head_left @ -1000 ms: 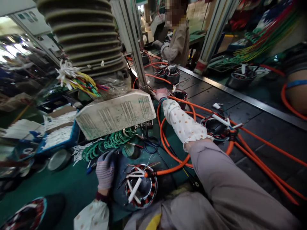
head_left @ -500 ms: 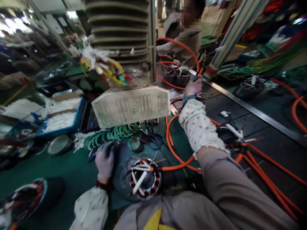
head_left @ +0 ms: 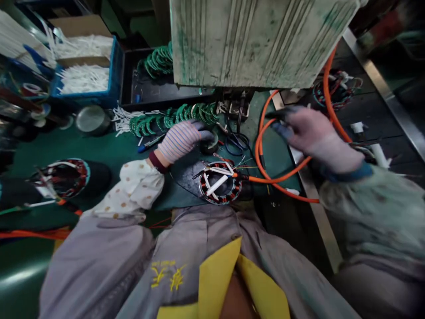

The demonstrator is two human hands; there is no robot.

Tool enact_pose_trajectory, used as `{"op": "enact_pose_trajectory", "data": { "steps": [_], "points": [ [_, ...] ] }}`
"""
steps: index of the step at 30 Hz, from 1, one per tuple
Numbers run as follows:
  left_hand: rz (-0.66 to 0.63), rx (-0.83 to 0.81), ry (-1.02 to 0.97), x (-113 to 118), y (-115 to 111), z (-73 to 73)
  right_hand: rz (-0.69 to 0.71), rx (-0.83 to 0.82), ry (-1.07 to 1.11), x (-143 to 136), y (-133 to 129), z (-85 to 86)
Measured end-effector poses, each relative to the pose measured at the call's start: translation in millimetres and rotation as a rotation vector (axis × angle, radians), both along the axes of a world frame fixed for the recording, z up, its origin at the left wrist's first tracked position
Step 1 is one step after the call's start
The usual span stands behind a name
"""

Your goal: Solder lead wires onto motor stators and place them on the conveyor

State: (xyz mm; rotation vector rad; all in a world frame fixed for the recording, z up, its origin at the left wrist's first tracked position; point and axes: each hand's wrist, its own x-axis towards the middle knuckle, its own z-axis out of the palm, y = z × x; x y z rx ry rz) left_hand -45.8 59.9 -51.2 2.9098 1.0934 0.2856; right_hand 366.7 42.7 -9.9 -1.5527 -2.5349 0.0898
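My left hand, in a striped glove with dark fingertips, reaches over the bench with its fingers extended. Its fingertips are at the edge of a small round dark item; contact is unclear. Below lies a ring-shaped wound stator with white sleeves and an orange cable leading right. My right hand, gloved and slightly blurred, hovers over the cable's loop, thumb and fingers apart, with nothing seen held. Beside my left hand runs a row of green beaded rings.
A pale ribbed panel overhangs the back of the bench. At left are a blue box of white sleeves, a round metal tin and another stator. A metal rail runs along the right, beside a further stator.
The view has tilted down. My left hand has moved right toward the round item. My right hand has come back from the far stators, nearer to the orange loop.
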Motion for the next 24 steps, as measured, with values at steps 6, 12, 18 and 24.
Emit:
{"op": "enact_pose_trajectory", "data": {
  "steps": [6,12,18,24],
  "points": [
    [-0.148,0.000,0.087,-4.9,-4.1,16.7,0.229,-0.026,-0.027,-18.9,-138.2,-12.7],
    [-0.020,-0.015,-0.200,3.4,-50.7,58.0,0.114,-0.151,-0.076,-31.4,-123.6,-45.0],
    [-0.191,-0.572,-0.148,33.3,-33.2,66.6,-0.064,0.089,-0.177,-50.6,-100.6,19.2],
    [-0.116,-0.578,-0.370,44.1,-43.8,44.7,-0.017,-0.044,-0.033,-58.4,-123.5,-11.7]
  ]
}}
